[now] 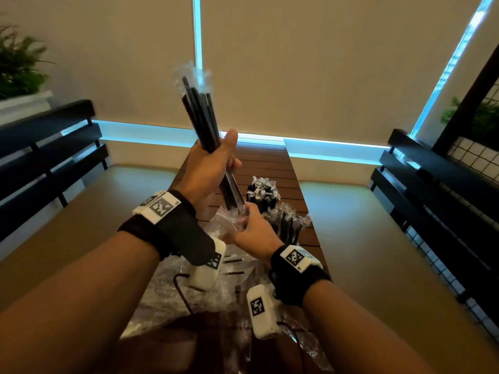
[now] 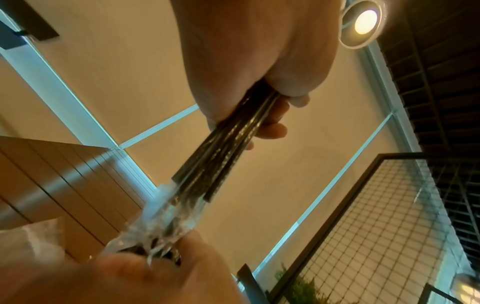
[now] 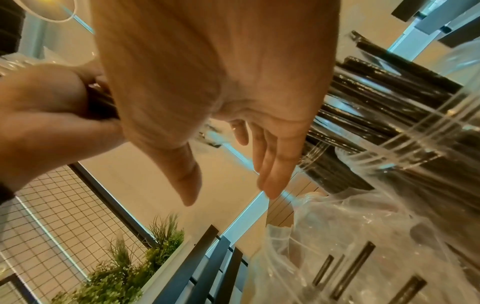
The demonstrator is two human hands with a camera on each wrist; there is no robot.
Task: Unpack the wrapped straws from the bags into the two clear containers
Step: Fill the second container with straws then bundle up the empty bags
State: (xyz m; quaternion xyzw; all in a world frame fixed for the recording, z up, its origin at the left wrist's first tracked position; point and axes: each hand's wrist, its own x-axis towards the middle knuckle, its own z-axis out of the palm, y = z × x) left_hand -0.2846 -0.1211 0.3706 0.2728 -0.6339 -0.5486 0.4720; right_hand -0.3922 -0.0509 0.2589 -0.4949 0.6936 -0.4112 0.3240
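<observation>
Two hands hold one straw bundle (image 1: 201,114) upright above the worktop (image 1: 270,168).
Left hand (image 1: 208,168) grips it mid-length; right hand (image 1: 252,230), fingers loose, touches its lower wrappers; slippery wrappers could let straws slide out and miss the containers (image 1: 263,197).

Two hands: left hand (image 1: 208,168), right hand (image 1: 253,233). One bundle of wrapped straws (image 1: 201,114) held up, too many and too tightly packed to count. Two clear containers (image 1: 263,194) (image 1: 290,225) filled with straws. Crumpled plastic bags (image 1: 175,290) in a heap, number unclear. Three loose straws (image 3: 345,267) on the plastic. One slatted table (image 1: 270,163). Two potted plants (image 1: 19,66) (image 1: 483,117).
</observation>
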